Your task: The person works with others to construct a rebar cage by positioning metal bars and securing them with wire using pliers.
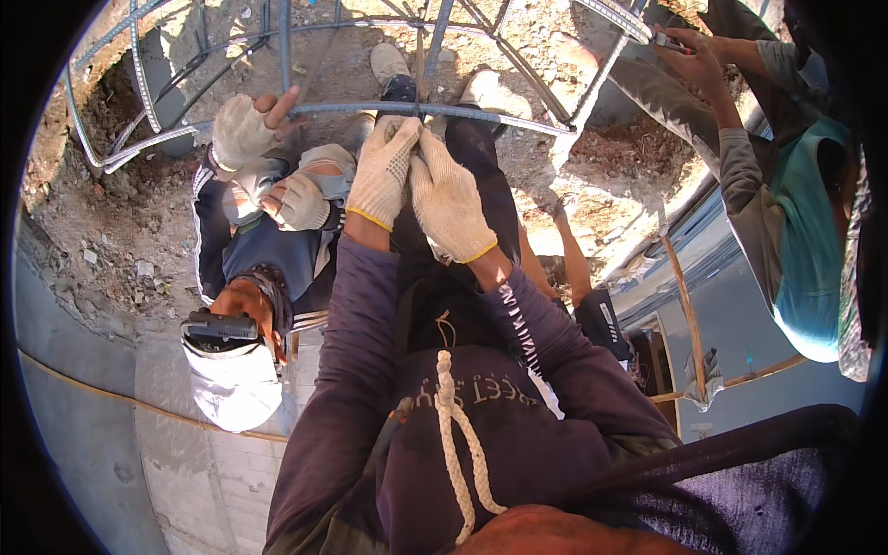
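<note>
My left hand (384,171) and my right hand (450,199) wear cream knit gloves with yellow cuffs. They meet side by side, fingers closed, just below a ribbed steel bar (351,107) that curves across the upper middle. Whatever the fingers pinch is hidden by the gloves. A thin dark rod (419,69) rises from the bar right above my fingertips, beside a thicker upright bar (438,42). Below my right palm a small grey piece (440,252) shows, too small to name.
Bent bars form a steel cage (139,74) across the top over rubble ground (120,231). To my left crouches a co-worker in a white cap (231,388), with gloved hands (242,132) near the bar. Another person, in a teal top (805,240), grips the cage at upper right.
</note>
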Motion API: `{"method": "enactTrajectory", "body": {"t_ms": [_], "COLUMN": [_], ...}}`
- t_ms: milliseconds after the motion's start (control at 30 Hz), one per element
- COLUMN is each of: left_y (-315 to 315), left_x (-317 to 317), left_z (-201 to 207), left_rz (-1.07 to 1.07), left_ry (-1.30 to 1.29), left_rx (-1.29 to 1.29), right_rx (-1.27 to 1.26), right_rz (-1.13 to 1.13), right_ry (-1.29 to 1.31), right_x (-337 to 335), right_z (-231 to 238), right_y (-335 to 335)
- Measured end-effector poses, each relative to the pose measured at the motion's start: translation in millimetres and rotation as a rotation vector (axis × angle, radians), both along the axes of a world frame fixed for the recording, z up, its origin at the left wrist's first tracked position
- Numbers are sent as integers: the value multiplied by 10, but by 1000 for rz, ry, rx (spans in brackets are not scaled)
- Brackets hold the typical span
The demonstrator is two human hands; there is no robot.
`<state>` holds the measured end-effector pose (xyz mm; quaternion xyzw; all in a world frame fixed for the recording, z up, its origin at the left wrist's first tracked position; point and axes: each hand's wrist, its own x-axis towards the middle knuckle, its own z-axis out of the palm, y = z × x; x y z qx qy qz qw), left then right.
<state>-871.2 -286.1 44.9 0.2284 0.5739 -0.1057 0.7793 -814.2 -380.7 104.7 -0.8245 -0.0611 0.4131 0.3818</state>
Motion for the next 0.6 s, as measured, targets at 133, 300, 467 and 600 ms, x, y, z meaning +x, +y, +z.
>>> {"method": "enactTrajectory", "body": {"t_ms": [133,300,467,600], "left_y": [16,-32,-60,-47], "left_x": [92,87,176,53], "left_z": [113,117,191,128], "left_rz": [10,-54,-24,-280], "left_ry": [36,73,90,88], "left_rx": [23,112,164,383], "right_rx": [-78,-27,-58,-116], "right_rz": [345,345,366,-45], "right_ry": [83,129,288,437], "right_x": [227,290,559,737], "right_z": [109,267,142,36], "right_y": [-82,-42,-26,14]}}
